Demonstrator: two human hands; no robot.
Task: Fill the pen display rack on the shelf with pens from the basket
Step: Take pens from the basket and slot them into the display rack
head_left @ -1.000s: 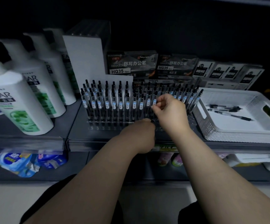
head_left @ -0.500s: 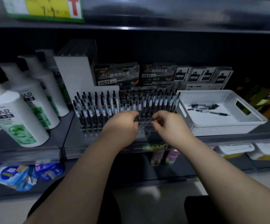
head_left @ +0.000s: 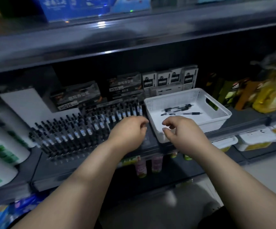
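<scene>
Fingers of the right hand (head_left: 181, 132) are bent loosely, with the thumb and first finger a little apart, and it holds nothing. It hangs over the near corner of the basket (head_left: 219, 119). The left hand (head_left: 128, 131) is just beside it, in front of the right end of the pen rack (head_left: 77, 134), and hides that corner of the rack. Its fingers curl in toward the thumb, and the picture is too smeary to tell if a pen is pinched there.

The basket is white plastic with tiny holes in its walls and a long slot for a handle. It sits on the dark shelf (head_left: 248, 119), close on the right of the rack. A few black pens (head_left: 181, 110) lie flat inside it.

The rack is packed with rows of thin black pens leaning back, each with a pale label. The big white bottles (head_left: 6, 146) with green patches are blurry and cut off at the left edge. Dark boxes (head_left: 77, 96) stand behind the rack, and their words are too fuzzy to read.
</scene>
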